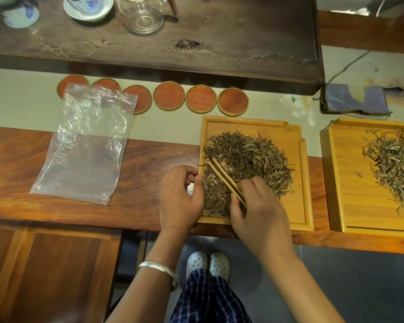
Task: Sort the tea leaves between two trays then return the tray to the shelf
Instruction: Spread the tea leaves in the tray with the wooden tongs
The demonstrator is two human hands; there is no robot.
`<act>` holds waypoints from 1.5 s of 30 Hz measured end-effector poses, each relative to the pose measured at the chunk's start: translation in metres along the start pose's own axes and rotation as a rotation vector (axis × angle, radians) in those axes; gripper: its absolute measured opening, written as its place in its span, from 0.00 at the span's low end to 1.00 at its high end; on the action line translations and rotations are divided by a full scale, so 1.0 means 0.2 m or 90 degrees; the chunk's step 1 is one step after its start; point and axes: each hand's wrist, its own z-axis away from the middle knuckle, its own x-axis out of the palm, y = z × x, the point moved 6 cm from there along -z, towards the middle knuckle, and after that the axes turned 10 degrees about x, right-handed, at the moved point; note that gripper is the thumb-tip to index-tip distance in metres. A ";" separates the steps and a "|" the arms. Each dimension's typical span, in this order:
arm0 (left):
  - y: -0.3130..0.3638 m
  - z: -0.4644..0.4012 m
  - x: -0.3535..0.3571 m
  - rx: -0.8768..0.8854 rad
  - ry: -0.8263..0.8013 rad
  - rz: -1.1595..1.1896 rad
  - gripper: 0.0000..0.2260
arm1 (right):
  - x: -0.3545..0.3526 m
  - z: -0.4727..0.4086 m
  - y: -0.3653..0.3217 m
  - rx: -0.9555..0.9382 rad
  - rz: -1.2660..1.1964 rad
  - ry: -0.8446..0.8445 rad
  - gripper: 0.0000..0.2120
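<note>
Right hand (254,206): your fingers pinch the tongs (224,179), tips pointing far-left into tea leaves (250,164).
Left hand (181,194): curled, holding nothing visible, at near tray (304,183) left rim.

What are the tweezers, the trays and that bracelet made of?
Tweezers: pale, thin strips, likely bamboo. Near tray and far tray: light yellow wood or bamboo, faint grain, matte. Bracelet: shiny silvery metal, possibly silver.

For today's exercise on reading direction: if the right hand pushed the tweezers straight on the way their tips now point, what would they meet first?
The right hand aims the bamboo tweezers up-left. Their tips already sit in the tea leaves, so leaves come first, then probably the left rim of the near tray; depth is unclear.
</note>
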 end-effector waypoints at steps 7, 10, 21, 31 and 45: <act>0.00 0.00 0.00 -0.006 -0.001 -0.005 0.02 | 0.03 -0.02 -0.03 -0.015 -0.010 -0.037 0.04; 0.00 0.00 0.00 -0.007 0.001 -0.001 0.02 | 0.00 0.03 0.01 0.006 0.002 -0.034 0.02; 0.00 0.00 0.00 -0.003 -0.001 0.001 0.02 | -0.03 0.02 0.03 0.010 -0.017 -0.040 0.02; 0.00 0.00 0.00 0.001 0.011 0.008 0.02 | 0.01 -0.17 -0.05 0.018 -0.008 -0.015 0.02; 0.01 0.00 0.00 0.017 0.014 0.010 0.05 | -0.02 -0.21 -0.08 0.043 0.024 0.016 0.02</act>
